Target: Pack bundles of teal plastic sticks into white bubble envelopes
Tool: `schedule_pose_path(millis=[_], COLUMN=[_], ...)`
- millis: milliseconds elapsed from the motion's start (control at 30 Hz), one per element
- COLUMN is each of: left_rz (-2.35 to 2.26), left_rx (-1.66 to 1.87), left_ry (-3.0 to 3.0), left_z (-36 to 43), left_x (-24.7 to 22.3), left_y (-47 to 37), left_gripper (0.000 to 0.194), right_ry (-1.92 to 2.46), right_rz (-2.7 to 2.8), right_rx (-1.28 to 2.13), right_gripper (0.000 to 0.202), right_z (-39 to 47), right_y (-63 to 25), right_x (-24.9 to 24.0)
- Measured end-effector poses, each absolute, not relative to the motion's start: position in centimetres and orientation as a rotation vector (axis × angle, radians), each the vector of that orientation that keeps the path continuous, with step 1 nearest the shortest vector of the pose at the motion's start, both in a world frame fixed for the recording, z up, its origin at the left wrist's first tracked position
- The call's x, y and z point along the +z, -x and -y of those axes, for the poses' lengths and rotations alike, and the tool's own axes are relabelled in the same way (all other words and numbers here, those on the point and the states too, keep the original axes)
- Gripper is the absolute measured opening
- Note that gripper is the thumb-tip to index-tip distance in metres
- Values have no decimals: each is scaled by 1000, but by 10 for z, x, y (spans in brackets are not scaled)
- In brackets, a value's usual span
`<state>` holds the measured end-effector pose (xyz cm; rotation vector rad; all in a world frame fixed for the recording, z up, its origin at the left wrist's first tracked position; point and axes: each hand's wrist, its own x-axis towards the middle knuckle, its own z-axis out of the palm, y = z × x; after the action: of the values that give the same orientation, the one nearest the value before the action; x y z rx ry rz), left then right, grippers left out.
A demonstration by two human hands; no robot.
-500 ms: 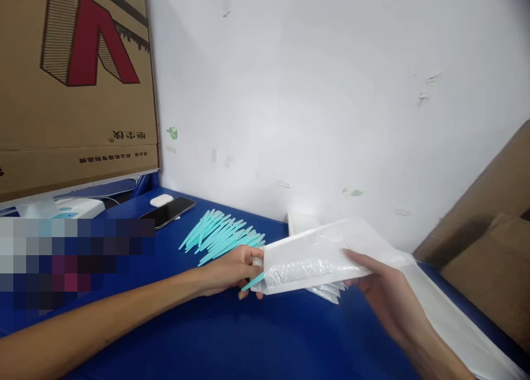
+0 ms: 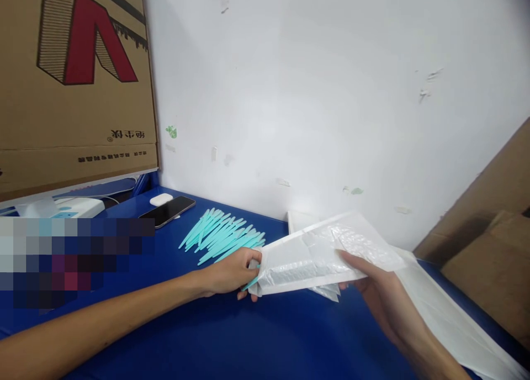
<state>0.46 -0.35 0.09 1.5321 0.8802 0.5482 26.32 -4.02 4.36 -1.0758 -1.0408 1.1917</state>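
Note:
My left hand (image 2: 234, 270) is closed at the left end of a white bubble-lined pouch (image 2: 306, 253). A teal stick (image 2: 250, 283) pokes out of that end beside its fingers; how far it reaches inside is hidden. My right hand (image 2: 383, 291) grips the pouch from the right, thumb on top and fingers beneath. Behind my left hand, several teal sticks (image 2: 223, 236) lie in a loose row on the blue table (image 2: 265, 336). More white pouches (image 2: 329, 291) lie partly hidden under the held one.
At the back left are a dark phone (image 2: 174, 210), a small white case (image 2: 161, 200) and a white power strip (image 2: 80, 206). A large carton (image 2: 83, 109) stands above them. Long white sheeting (image 2: 451, 319) and brown cardboard (image 2: 488, 258) are at the right.
The pouch has tilted and shifted slightly left with both hands, its right end now distinct from the sheeting. Less of the teal stick shows at its left end.

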Motion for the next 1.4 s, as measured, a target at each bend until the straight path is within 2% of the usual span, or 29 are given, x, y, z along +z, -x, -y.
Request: schedule_pose_path(millis=[333,633,867,1067,1267,1400], left_rz=[-814,-728,-630,-666,-829,-829], left_rx=[582,534,527,440,382,383], left_ry=[-1470,-1246,-982,-1112,-1355,-1515], left_z=[-1,-3,-3,-3,-1,2], left_x=[-2,7,17,14,10,8], left_y=[0,7,8,10,11,9], left_gripper=[27,35,31,20,43,44], right_ry=[1088,1117,1098,1079,1091,1073], right_rz=[1046,945,889,962,1000,1023], right_rx=[1173,1182,1181,1226,1223,1203], right_gripper=[20,24,22,24,19,17], right_z=[34,27,27,29,33,36], right_y=[-271,-279,-284,-280,-274,-274], right_x=[37,40,45,44,45,46])
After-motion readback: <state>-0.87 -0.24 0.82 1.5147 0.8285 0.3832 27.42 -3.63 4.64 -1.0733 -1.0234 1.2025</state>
